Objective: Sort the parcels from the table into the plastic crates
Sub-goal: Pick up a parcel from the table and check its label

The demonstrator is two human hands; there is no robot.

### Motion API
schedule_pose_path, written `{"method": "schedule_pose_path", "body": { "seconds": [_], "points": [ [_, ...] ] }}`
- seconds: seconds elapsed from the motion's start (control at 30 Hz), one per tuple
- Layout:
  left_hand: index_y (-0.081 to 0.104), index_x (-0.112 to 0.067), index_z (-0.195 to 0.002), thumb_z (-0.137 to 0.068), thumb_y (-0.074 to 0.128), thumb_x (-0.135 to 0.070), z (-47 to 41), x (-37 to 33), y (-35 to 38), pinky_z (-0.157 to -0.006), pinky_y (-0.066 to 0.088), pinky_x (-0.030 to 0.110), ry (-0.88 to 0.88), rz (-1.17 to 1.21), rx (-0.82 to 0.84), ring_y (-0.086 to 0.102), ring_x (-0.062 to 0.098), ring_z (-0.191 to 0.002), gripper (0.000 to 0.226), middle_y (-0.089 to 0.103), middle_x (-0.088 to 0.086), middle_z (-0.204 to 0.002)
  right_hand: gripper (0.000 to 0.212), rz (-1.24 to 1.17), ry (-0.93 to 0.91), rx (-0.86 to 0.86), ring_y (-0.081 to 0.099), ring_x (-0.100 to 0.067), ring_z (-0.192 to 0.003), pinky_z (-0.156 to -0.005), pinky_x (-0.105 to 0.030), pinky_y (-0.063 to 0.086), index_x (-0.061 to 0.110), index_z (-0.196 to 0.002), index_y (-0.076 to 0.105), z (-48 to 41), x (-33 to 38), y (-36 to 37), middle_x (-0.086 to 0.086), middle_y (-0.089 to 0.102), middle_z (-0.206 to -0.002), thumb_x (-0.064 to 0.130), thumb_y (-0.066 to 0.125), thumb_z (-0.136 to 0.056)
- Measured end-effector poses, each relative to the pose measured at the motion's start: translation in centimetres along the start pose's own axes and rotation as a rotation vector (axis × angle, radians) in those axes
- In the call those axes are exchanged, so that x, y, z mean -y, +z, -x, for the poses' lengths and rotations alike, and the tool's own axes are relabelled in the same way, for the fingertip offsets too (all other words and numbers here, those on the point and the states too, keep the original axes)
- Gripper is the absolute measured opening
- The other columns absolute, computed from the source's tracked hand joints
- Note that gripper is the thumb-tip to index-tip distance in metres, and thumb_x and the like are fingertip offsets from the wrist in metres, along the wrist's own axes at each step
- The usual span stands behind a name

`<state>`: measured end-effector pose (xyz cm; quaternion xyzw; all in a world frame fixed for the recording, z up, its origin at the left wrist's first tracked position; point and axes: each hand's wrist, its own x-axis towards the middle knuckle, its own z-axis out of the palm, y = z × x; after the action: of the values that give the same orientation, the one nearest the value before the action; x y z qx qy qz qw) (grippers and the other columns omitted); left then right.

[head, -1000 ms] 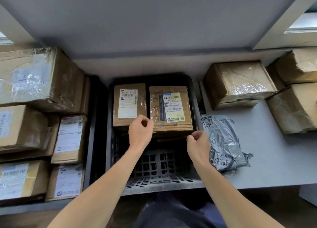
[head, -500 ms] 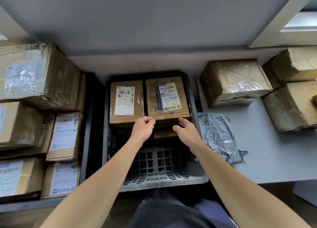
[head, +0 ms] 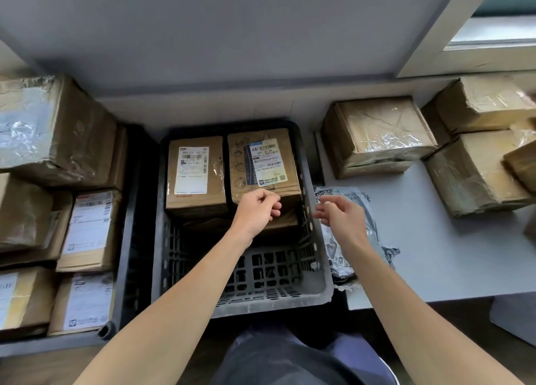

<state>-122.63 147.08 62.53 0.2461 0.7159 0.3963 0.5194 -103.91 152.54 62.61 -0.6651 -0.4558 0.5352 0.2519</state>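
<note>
Beside the grey crate, on the table just outside its right wall, lies a grey plastic mailing bag, and it looks like the next parcel to go. The right hand hovers over its far end, where a printed code square shows. The fingers are loosely spread and hold nothing. Whether they touch the plastic cannot be told from this angle.

What matters is how the bag lies. Its long axis runs from far to near, along the crate wall and roughly in line with the right forearm. Most of it sits under and behind the palm, towards the person, not ahead of the fingertips. A grasp would probably mean dropping the hand straight down or drawing it back a little, then closing across the narrow width. The soft plastic will likely sag and crumple when lifted.

The left hand is inside the crate, over the near top edge of the right-hand cardboard box. Its fingers are curled in, with nothing visibly held. The crate wall stands between it and the bag, so the right hand is plainly nearer.

A second cardboard box stands beside the first at the crate's far end, and the near half shows bare mesh floor. Several taped boxes wait farther right on the table.
</note>
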Motion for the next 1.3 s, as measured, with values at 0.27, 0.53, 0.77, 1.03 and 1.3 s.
{"method": "schedule_pose_path", "body": {
  "seconds": [0.27, 0.53, 0.77, 1.03, 1.3],
  "points": [
    [0.071, -0.004, -0.105, -0.106, 0.056, -0.015, 1.3, -3.1, 8.9, -0.072, 0.055, 0.023, 0.109, -0.035, 0.109, 0.069, 0.013, -0.083, 0.018, 0.073, 0.006, -0.093, 0.023, 0.053, 0.015, 0.004, 0.074, -0.022, -0.091, -0.073, -0.033, 0.056, 0.009, -0.107, 0.072, -3.2, -2.9, -6.8, -0.013, 0.076, -0.097, 0.003, 0.051, -0.1],
    [0.046, -0.013, -0.153, -0.103, 0.062, -0.022, -0.3, -9.5, 17.7, -0.111, 0.042, 0.028, 0.139, -0.137, 0.028, 0.051, 0.014, -0.134, 0.053, 0.05, 0.002, -0.153, 0.043, 0.067, -0.18, -0.161, 0.056, -0.02, -0.12, -0.11, -0.038, 0.045, 0.011, -0.14, 0.056, -10.2, 2.1, -16.8, -0.009, 0.055, -0.135, 0.009, 0.055, -0.096],
    [0.022, -0.014, -0.164, -0.103, 0.062, -0.031, -2.4, -12.2, 21.5, -0.117, 0.031, 0.032, 0.031, -0.107, -0.021, 0.032, 0.02, -0.153, 0.075, 0.037, -0.002, -0.162, 0.062, 0.124, -0.214, 0.063, 0.046, -0.016, -0.134, -0.103, -0.017, 0.034, 0.008, -0.158, 0.035, -15.7, 6.1, -22.8, -0.004, 0.044, -0.153, 0.012, 0.059, -0.101],
    [0.044, -0.023, -0.148, -0.097, 0.067, -0.037, -2.1, -9.7, 21.8, -0.101, 0.035, 0.034, -0.031, -0.139, -0.13, 0.043, 0.017, -0.124, 0.058, 0.039, 0.0, -0.142, 0.043, 0.164, -0.164, 0.092, 0.055, -0.014, -0.104, -0.093, -0.03, 0.047, 0.015, -0.136, 0.051, -15.6, 2.6, -23.3, -0.007, 0.038, -0.138, 0.018, 0.064, -0.096],
    [0.04, -0.014, -0.158, -0.097, 0.071, -0.026, -1.5, -8.3, 21.1, -0.098, 0.034, 0.029, 0.0, 0.053, -0.138, 0.05, 0.009, -0.107, 0.07, 0.051, -0.01, -0.109, 0.031, 0.1, -0.226, -0.033, 0.059, -0.019, -0.107, -0.082, -0.033, 0.055, 0.026, -0.119, 0.053, -13.0, 0.8, -24.1, -0.012, 0.054, -0.128, 0.017, 0.064, -0.091]
  ]
}}
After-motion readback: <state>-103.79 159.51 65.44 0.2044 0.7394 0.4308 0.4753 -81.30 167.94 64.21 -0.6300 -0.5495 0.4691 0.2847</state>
